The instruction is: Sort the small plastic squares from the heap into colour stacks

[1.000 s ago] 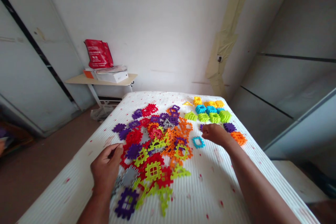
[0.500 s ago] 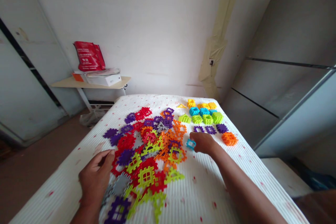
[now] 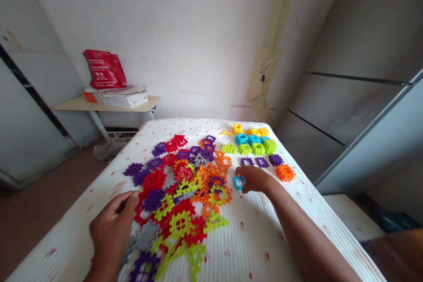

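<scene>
My right hand is low over the bed, its thumb and fingers closed at the edge of a light blue square frame piece. Part of the grip is hidden behind the hand. My left hand is beside the left edge of a pile of toothed plastic building pieces, fingers curled in and thumb against them; nothing shows in it. The pile mixes red pieces, orange pieces, lime-green pieces, purple pieces and grey pieces.
Sorted stacks stand at the back right: yellow, blue, lime-green and orange. Purple pieces lie in a row before them. A side table with a red bag stands beyond; grey cabinets rise on the right.
The whole scene has shifted slightly left in the view. Both hands keep nearly the same places, the right one still at the light blue piece.
</scene>
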`<state>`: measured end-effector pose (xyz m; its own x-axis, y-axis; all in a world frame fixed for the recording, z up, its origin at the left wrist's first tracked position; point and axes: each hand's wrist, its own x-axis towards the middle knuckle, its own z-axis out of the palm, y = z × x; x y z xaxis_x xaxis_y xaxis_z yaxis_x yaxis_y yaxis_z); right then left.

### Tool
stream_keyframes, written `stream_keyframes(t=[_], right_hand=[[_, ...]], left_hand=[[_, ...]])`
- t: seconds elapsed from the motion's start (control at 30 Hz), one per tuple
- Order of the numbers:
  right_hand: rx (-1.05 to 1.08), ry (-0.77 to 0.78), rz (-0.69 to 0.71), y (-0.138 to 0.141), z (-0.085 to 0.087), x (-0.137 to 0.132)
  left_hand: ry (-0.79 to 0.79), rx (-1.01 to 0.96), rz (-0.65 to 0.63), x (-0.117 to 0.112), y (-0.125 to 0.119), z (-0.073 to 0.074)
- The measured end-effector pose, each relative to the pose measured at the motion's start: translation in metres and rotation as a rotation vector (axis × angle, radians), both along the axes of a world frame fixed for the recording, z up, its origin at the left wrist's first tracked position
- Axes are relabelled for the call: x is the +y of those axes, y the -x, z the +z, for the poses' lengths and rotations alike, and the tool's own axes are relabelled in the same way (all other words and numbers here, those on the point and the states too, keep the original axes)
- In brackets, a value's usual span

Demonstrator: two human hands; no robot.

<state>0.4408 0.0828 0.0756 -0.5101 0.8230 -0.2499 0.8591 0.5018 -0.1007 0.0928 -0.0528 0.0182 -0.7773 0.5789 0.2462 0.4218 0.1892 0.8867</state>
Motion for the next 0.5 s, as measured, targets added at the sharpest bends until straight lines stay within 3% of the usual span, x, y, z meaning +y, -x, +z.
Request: stream_keyframes(t=[0.23,0.37,0.5], right_hand=[[-0.053,-0.068,0.035,0.007,-0.010,0.002],[0.053,-0.110,-0.011,-0.011,0.008,0.020],[0.068,-0.252,-0.112,-0.030,0.037,0.062]], left_hand=[[0.085,-0.036,-0.010,-0.001,-0.005,0.010],[0.075,-0.081,0.013,-0.002,-0.011,0.016],[0.090,-0.087,0.026,-0.002,-0.015,0.019]])
